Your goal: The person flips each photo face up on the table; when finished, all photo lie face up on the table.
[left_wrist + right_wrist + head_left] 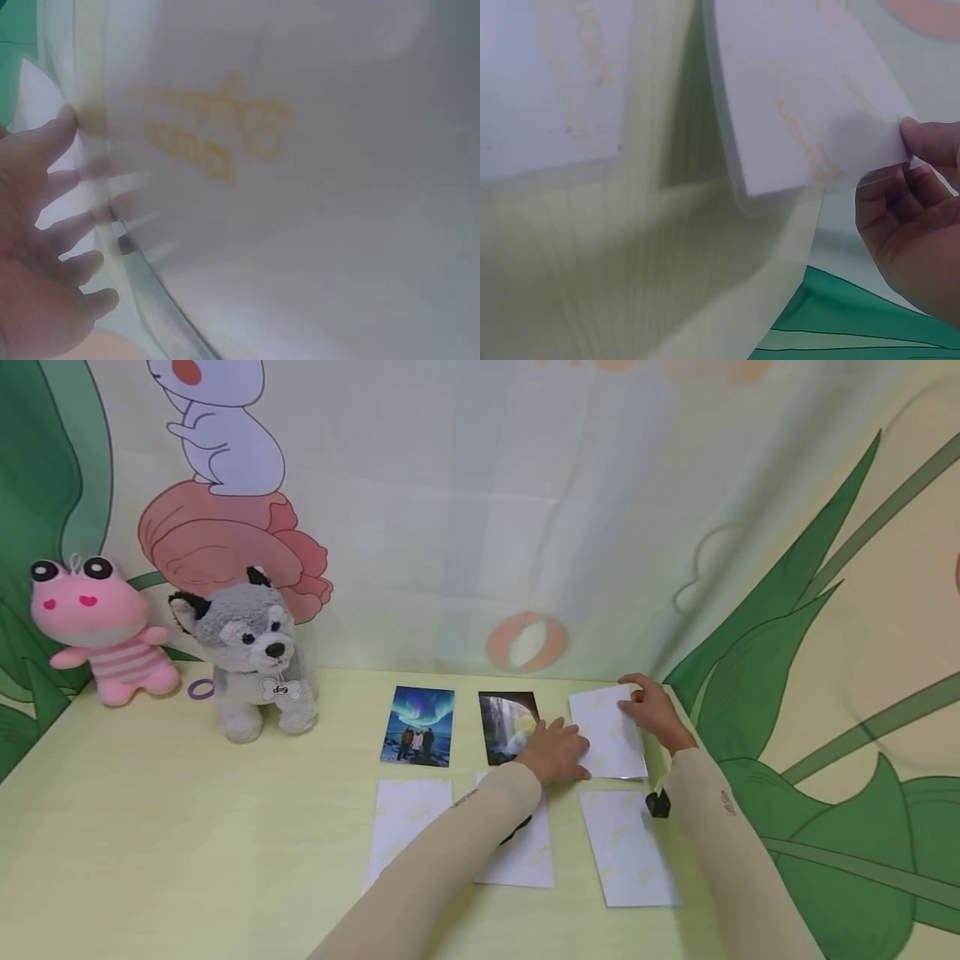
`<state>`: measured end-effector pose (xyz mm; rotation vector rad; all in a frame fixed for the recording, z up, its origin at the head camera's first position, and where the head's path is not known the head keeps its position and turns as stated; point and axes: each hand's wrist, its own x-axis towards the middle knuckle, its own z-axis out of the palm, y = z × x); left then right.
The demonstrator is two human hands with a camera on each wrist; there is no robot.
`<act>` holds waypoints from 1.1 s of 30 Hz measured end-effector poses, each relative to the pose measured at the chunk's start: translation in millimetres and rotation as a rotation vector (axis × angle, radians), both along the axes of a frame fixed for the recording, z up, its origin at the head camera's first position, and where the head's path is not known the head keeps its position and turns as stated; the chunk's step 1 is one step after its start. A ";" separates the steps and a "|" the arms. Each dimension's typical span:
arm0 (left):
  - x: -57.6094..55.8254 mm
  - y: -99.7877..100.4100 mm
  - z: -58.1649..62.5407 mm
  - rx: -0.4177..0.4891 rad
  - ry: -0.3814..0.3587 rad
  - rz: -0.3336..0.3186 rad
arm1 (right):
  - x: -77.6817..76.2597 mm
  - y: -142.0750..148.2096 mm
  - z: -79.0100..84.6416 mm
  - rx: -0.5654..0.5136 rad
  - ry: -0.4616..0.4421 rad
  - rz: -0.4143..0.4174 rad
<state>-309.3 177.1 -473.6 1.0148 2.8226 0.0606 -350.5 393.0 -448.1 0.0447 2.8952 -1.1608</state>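
In the head view, a photo print with its white back up (606, 735) is raised at the back right. My right hand (658, 714) pinches its right edge between thumb and fingers, which the right wrist view also shows. By the print's lower left edge, my left hand (555, 752) has its fingers spread; whether it touches the print is hard to tell. It partly covers a waterfall photo (501, 727) lying picture side up. Farther left, an aurora photo (418, 727) faces up too. The raised print's picture side is hidden.
Three more white-backed prints lie in the front row: left (405, 810), middle (528, 860) and right (630, 852). My left sleeve covers parts of two. A grey plush dog (251, 635), a pink plush frog (120, 635) and a purple ring (200, 690) are at the left.
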 end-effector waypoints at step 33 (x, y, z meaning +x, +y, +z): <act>-1.1 -24.7 18.0 0.357 0.102 -0.078 | 19.1 -29.5 48.3 -0.452 0.045 -0.119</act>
